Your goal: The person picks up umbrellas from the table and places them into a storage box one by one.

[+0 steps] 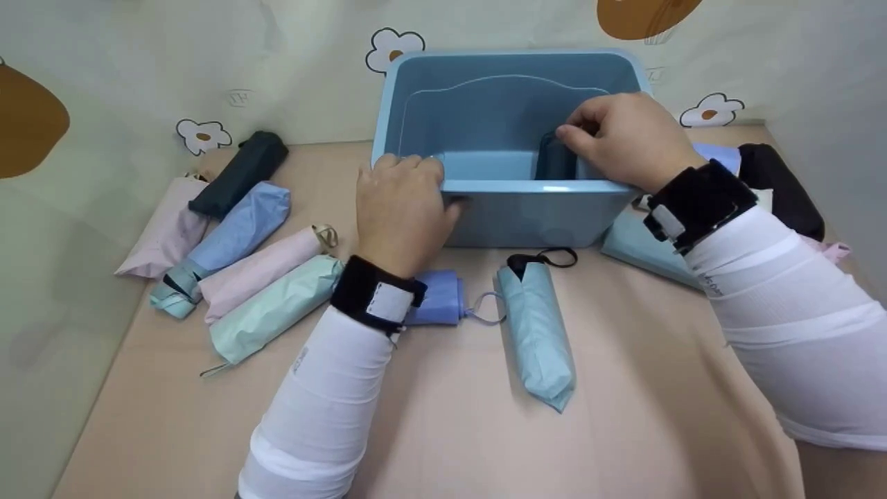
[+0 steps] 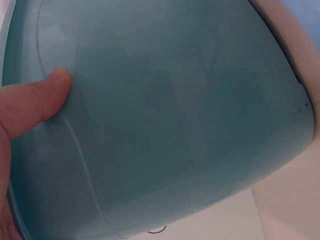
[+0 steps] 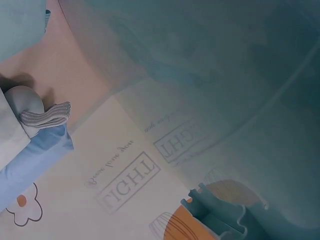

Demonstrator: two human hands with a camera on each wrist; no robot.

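Flowery backdrop (image 1: 305,90) up top, bin (image 1: 527,218) upper centre. Left hand (image 1: 405,211): clamped on it. Right hand (image 1: 634,135): pinching the dark umbrella (image 1: 556,161) inside, right of centre (just its top, looks like), so a loose grip could topple it.

From the head: looking forward and down, farthest off, across tabletop (image 1: 637,388) and bin (image 1: 527,218) toward the printed backdrop (image 1: 298,76). From the left wrist: facing the bin's outer wall at close range, with the left hand (image 2: 32,107) at frame left. From the right wrist: looking closely past the bin's outside, sharing bin and backdrop with the head view.
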